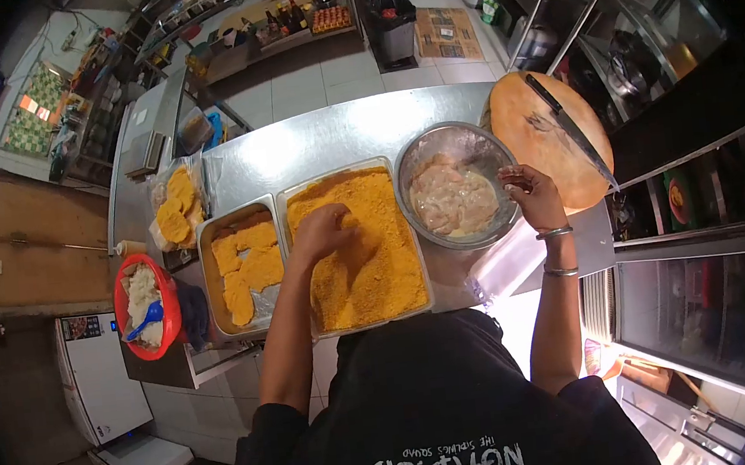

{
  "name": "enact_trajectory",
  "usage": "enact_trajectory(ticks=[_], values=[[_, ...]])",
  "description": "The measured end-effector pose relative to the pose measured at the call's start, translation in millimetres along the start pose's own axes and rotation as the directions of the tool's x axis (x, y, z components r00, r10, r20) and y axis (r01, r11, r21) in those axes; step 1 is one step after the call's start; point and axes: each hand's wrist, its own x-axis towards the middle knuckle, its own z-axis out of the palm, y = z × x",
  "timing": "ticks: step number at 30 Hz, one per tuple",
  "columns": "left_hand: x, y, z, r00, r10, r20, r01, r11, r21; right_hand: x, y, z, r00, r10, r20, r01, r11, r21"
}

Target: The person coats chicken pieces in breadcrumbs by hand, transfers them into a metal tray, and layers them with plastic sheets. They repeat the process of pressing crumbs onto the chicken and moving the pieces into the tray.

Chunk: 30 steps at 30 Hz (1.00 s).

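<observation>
My left hand (322, 232) is over a metal tray (426, 272) of yellow-orange breadcrumbs (385, 272). Its fingers curl down toward the crumbs, and whatever they hold is hidden. At the right rim of a steel bowl (405, 202) is my right hand (530, 192), its fingers bent but apart, with nothing visible in them. Pale raw meat pieces (452, 198) lie in wet liquid inside the bowl. Left of the crumbs, a smaller metal tray (205, 249) holds several flat crumb-coated pieces (261, 268).
A knife (571, 128) lies on a round wooden board (516, 97) at the right. More coated pieces (176, 206) sit in a plastic bag at the left. Near the table's left edge, a red basin (171, 306) holds a white food and a blue scoop (146, 320).
</observation>
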Motion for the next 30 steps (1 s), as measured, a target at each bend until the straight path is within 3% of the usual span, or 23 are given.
enact_trajectory(ticks=[1, 3, 7, 9, 10, 12, 14, 15, 16, 20, 22, 23, 25, 26, 28, 30], values=[[-2.6, 2.3, -7.9, 1.0, -0.002, 0.002, 0.002, 1.0, -0.001, -1.2, 0.6, 0.4, 1.0, 0.002, 0.002, -0.002, 1.0, 0.0], [-4.9, 7.4, -24.7, 0.97, 0.207, -0.131, -0.201, 0.978, 0.057, 0.2, 0.3, 1.7, 1.0, -0.001, -0.004, 0.001, 1.0, 0.004], [-15.6, 19.8, -37.5, 0.932, 0.289, -0.217, -0.273, 0.957, 0.103, 3.8, 3.2, 6.1, 1.0, 0.002, 0.006, -0.002, 1.0, -0.005], [-22.6, 18.3, -28.4, 0.852, 0.435, -0.292, -0.379, 0.896, 0.23, 6.5, 3.4, 8.0, 1.0, 0.012, 0.025, -0.012, 1.0, 0.002], [-29.0, 19.1, -21.7, 0.853, 0.43, -0.294, -0.375, 0.899, 0.226, 7.6, 3.6, 8.8, 0.999, 0.013, 0.03, -0.013, 1.0, -0.001], [-48.0, 22.3, -6.1, 0.918, 0.299, -0.261, -0.272, 0.953, 0.134, 8.7, 4.4, 11.0, 0.999, 0.005, 0.036, -0.006, 1.0, 0.027], [-63.2, 9.1, 23.3, 0.926, 0.243, -0.288, -0.2, 0.965, 0.171, 8.1, -0.5, 13.5, 0.999, 0.029, 0.029, -0.03, 0.999, 0.038], [-69.7, 0.6, 43.3, 0.926, 0.012, -0.378, 0.059, 0.983, 0.176, 7.6, -2.8, 14.0, 0.999, 0.05, 0.018, -0.051, 0.997, 0.049], [-72.7, -9.0, 60.3, 0.86, -0.211, -0.464, 0.315, 0.936, 0.157, 7.6, -2.2, 14.1, 0.999, 0.051, 0.019, -0.052, 0.998, 0.047], [-70.8, -44.2, 95.0, 0.794, -0.376, -0.479, 0.468, 0.879, 0.087, 8.6, -1.0, 15.0, 0.998, 0.062, 0.033, -0.064, 0.997, 0.036], [-53.8, -52.9, 91.5, 0.687, -0.69, -0.228, 0.579, 0.709, -0.403, 10.1, -4.3, 16.5, 0.997, 0.067, 0.036, -0.068, 0.997, 0.036], [-45.1, -54.1, 85.8, 0.685, -0.691, -0.232, 0.577, 0.708, -0.407, 11.3, -6.6, 16.8, 0.997, 0.067, 0.041, -0.069, 0.997, 0.027], [-33.9, -43.3, 63.9, 0.712, -0.702, 0.002, 0.537, 0.543, -0.645, 11.4, -10.1, 16.9, 0.996, 0.074, 0.042, -0.074, 0.997, 0.017], [-31.8, -36.3, 58.6, 0.713, -0.701, 0.004, 0.538, 0.543, -0.644, 11.9, -11.6, 17.1, 0.997, 0.073, 0.037, -0.075, 0.996, 0.038], [-23.8, -29.3, 56.2, 0.789, -0.479, -0.386, 0.45, 0.877, -0.168, 13.7, -13.2, 16.9, 0.997, 0.067, 0.03, -0.068, 0.996, 0.06], [-5.6, -55.1, 85.3, 0.821, -0.39, -0.417, 0.401, 0.914, -0.066, 12.4, -13.8, 15.3, 0.998, 0.059, 0.022, -0.06, 0.997, 0.042]])
